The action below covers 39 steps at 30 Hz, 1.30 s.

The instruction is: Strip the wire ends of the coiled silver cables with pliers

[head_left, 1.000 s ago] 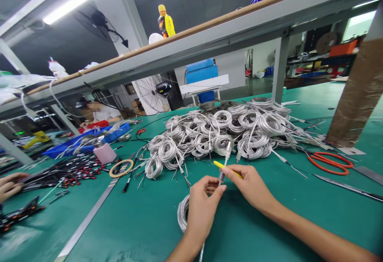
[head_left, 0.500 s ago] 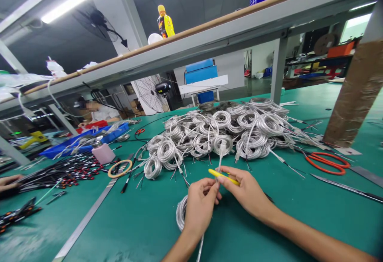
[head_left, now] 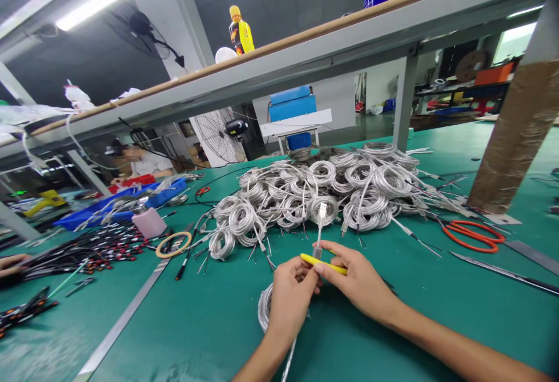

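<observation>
A clear-jacketed USB cable (head_left: 319, 232) stands up from between my hands, its plug (head_left: 322, 210) pointing toward the heap of coils. My left hand (head_left: 292, 297) is closed, pinching this cable just below a grey sleeve on it. The rest of the cable hangs in a coil (head_left: 264, 307) partly behind that hand, with a tail running toward the front edge. In my right hand (head_left: 356, 280), also closed, lies a yellow-handled hand tool (head_left: 323, 264), slanting across the cable by the fingertips. The tool's head is hidden, so its kind is unclear.
A heap of coiled silver cables (head_left: 301, 187) lies ahead on the green table. Orange-handled scissors (head_left: 474, 236) and tweezers (head_left: 502, 274) rest at right. At left are a steel ruler (head_left: 126, 318), a tape ring (head_left: 173, 244), a pink bottle (head_left: 148, 222), black cables and another person's hand (head_left: 12, 266).
The USB plug has turned, so its metal face now shows clearly. Grey sleeve shows more between the fingers, and the yellow tool sits slightly lower and farther left. Both hands keep their hold.
</observation>
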Motion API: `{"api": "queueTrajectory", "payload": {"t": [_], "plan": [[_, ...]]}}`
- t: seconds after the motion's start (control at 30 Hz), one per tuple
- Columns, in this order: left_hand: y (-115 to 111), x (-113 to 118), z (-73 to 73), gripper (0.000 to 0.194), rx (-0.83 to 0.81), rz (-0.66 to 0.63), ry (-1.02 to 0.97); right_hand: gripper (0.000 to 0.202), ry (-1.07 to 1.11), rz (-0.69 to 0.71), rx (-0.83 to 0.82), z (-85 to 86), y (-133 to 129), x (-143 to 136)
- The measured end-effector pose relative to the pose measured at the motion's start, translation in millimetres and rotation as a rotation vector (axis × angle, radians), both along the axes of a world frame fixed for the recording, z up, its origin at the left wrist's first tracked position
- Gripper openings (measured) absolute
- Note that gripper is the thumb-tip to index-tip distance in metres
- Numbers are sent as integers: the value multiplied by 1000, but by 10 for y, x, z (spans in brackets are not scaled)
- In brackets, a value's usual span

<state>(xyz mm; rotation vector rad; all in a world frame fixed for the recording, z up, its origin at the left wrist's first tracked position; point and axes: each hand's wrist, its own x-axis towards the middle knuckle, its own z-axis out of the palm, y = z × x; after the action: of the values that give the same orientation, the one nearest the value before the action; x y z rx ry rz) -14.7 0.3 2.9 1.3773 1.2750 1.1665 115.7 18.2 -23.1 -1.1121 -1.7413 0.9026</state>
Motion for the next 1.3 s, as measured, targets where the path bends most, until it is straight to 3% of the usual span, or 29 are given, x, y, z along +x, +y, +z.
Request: {"api": "queueTrajectory", "payload": {"t": [0.1, 0.2, 0.4, 0.6, 0.77, 0.83, 1.0, 1.1, 1.3], "plan": [[-18, 15, -37, 17, 3, 20, 83, 34, 10, -28, 48, 35, 83, 11], [-53, 16, -67, 17, 30, 26, 200, 39, 27, -52, 75, 79, 127, 32], [-61, -40, -74, 32, 112, 15, 408, 40, 33, 19, 35, 64, 16, 42], [4, -72, -93, 35, 64, -67, 320, 49, 33, 73, -81, 24, -17, 13], [-7, -52, -60, 35, 50, -142, 257, 34, 51, 22, 42, 90, 73, 45], [-17, -45, -53, 34, 26, -151, 253, 38, 62, 7, 72, 112, 105, 60], [0, -54, -110, 33, 44, -115, 230, 37, 80, 38, 38, 75, 70, 51], [24, -66, -152, 34, 38, -99, 175, 47, 48, 65, -49, 26, 16, 32], [7, -64, -104, 36, 11, -197, 95, 37, 105, 83, -21, 47, 73, 56]]}}
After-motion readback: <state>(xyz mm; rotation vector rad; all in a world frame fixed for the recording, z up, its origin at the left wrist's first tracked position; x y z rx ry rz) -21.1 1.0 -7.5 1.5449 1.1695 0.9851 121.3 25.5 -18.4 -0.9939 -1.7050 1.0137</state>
